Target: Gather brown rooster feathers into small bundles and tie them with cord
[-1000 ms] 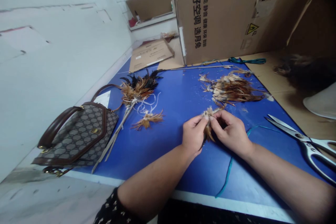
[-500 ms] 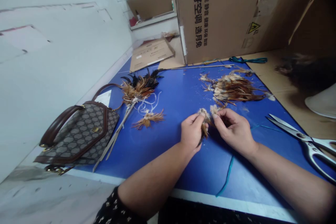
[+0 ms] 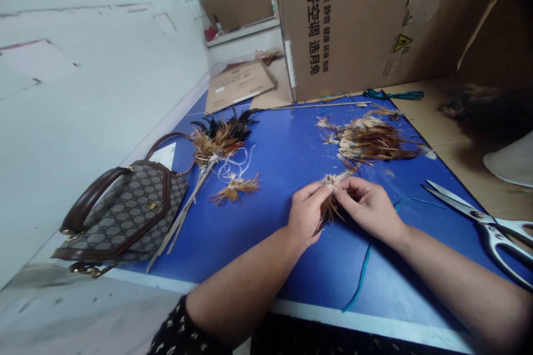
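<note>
Between the fingers of the left hand (image 3: 306, 213) and right hand (image 3: 368, 208), the feather tuft (image 3: 328, 208) is soft and wispy, downy at the pale quill ends. Under the fingers the blue tabletop (image 3: 266, 222) is smooth and matt. Beyond the fingertips, the feather pile (image 3: 370, 141) looks fluffy (glossy at the dark tips). Right of the fingers, the scissors (image 3: 474, 214) are bright polished metal. Far left of them, the handbag (image 3: 125, 216) shows patterned cloth with glossy brown trim; the box (image 3: 366, 11) beyond is matt cardboard.

Count on your surface (image 3: 287, 150): hands, 2: left hand (image 3: 307, 212) and right hand (image 3: 366, 205). Feather bundle (image 3: 328, 209) between them, 1. Feather pile (image 3: 370, 141) at 12 o'clock, 1. Feather duster (image 3: 219, 138) at 10 o'clock, 1. Small tuft (image 3: 234, 188), 1. Handbag (image 3: 125, 213), 1. Scissors (image 3: 478, 216) at 3 o'clock, 1 pair. Teal cords, 2: near cord (image 3: 360, 277), far cord (image 3: 393, 94). Cardboard box (image 3: 366, 16), 1.
</note>
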The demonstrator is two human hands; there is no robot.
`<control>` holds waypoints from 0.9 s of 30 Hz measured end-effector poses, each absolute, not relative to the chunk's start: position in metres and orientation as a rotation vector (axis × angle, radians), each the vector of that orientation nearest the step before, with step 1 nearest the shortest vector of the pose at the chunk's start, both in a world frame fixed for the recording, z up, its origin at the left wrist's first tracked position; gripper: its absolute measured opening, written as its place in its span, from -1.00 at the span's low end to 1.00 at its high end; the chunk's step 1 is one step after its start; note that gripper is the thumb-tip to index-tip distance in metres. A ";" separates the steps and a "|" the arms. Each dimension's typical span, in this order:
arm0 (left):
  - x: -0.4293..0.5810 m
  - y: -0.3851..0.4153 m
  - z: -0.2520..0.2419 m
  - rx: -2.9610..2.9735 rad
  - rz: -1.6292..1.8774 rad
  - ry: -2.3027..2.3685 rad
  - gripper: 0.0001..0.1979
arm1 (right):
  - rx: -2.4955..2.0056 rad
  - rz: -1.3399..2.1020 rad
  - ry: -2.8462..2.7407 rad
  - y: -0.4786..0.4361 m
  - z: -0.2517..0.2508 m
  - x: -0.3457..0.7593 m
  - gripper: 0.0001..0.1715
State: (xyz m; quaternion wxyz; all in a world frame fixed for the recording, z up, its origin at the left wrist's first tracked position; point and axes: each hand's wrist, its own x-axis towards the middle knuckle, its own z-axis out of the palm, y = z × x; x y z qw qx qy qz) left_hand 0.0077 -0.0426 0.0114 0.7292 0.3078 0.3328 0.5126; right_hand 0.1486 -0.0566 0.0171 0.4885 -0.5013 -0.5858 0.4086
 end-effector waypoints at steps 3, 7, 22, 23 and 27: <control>0.007 -0.041 0.010 0.703 1.110 0.762 -0.72 | -1.210 1.008 -1.442 -0.057 0.017 0.149 -0.63; 0.004 -0.039 0.007 0.787 1.110 0.789 -0.72 | -1.261 0.909 -1.510 -0.058 0.014 0.151 -0.63; 0.001 -0.037 0.002 0.871 1.164 0.779 -0.79 | -1.261 0.806 -1.547 -0.053 0.011 0.164 -0.61; 0.001 -0.038 0.002 0.885 1.168 0.790 -0.78 | -1.261 0.787 -1.550 -0.053 0.011 0.164 -0.60; 0.001 -0.040 0.004 1.001 1.182 0.881 -0.76 | -1.238 0.681 -1.586 -0.053 0.015 0.166 -0.64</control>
